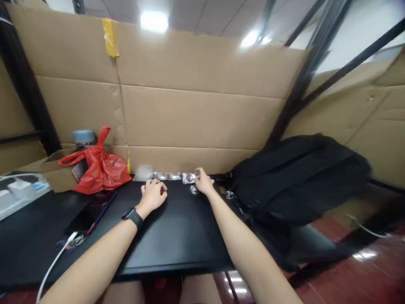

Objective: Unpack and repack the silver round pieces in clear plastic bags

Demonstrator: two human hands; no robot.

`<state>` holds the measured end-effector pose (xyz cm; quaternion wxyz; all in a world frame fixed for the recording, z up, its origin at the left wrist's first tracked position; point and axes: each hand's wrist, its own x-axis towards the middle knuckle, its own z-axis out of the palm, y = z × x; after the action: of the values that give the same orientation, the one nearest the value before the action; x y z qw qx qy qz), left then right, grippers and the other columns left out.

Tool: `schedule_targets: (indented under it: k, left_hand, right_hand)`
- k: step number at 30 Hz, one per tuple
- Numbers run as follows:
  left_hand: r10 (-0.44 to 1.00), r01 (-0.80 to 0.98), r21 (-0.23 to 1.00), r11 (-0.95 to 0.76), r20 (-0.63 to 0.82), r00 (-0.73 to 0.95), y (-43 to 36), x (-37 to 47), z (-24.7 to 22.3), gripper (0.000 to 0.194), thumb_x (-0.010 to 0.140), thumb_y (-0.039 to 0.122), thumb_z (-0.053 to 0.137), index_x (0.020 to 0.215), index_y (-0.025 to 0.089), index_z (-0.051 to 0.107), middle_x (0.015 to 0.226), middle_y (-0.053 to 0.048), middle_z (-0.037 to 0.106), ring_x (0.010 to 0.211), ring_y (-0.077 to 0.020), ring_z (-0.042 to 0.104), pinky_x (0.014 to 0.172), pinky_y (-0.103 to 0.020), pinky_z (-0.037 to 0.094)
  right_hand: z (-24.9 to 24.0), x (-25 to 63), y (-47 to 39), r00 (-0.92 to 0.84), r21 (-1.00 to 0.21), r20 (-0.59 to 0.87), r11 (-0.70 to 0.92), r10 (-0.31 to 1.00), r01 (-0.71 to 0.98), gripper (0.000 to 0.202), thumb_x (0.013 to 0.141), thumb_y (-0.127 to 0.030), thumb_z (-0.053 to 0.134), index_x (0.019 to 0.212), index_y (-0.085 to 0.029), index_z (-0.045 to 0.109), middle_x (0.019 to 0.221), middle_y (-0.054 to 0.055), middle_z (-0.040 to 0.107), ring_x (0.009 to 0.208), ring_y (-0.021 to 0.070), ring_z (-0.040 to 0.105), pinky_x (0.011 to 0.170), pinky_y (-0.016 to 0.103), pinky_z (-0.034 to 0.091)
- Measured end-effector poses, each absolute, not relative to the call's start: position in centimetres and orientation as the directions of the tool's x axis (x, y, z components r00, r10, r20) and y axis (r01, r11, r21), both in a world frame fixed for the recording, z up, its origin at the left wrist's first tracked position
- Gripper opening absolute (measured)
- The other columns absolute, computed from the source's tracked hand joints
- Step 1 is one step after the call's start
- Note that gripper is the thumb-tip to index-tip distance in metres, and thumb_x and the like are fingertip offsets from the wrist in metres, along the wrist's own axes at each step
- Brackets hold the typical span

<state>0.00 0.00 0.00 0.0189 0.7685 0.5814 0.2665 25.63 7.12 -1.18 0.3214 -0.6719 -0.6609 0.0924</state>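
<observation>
My left hand (153, 195) rests low over the black table (177, 236), wearing a dark watch on the wrist. Its fingers curl round a small red thing, mostly hidden, whose kind I cannot make out. My right hand (204, 182) is at the back of the table, index finger and thumb apart. Just left of its fingers lie a small clear packet (188, 177) with something red and round inside and a shiny round piece (193, 189). Two similar packets (160, 175) lie in line farther left, beside a whitish translucent packet (144, 173).
A tied red plastic bag (103, 169) stands by an open cardboard box (58, 171) at left. A phone (90, 213) with a white cable (53, 264) lies in front, near a power strip (23, 192). A black backpack (297, 179) fills the right side. Cardboard (190, 101) walls the back.
</observation>
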Motion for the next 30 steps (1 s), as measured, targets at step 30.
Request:
schedule_targets:
  k: [30]
  left_hand:
    - [0.793, 0.873, 0.098, -0.477, 0.477, 0.379, 1.1, -2.6, 0.2, 0.016, 0.088, 0.026, 0.058, 0.096, 0.021, 0.070, 0.112, -0.010, 0.064, 0.114, -0.0307, 0.048, 0.093, -0.045, 0.036]
  right_hand:
    - [0.7, 27.9, 4.7, -0.298, -0.457, 0.157, 0.336, 0.942, 0.823, 0.044, 0.069, -0.027, 0.080, 0.111, -0.017, 0.072, 0.098, 0.007, 0.074, 0.085, 0.0197, 0.069, 0.079, 0.027, 0.049]
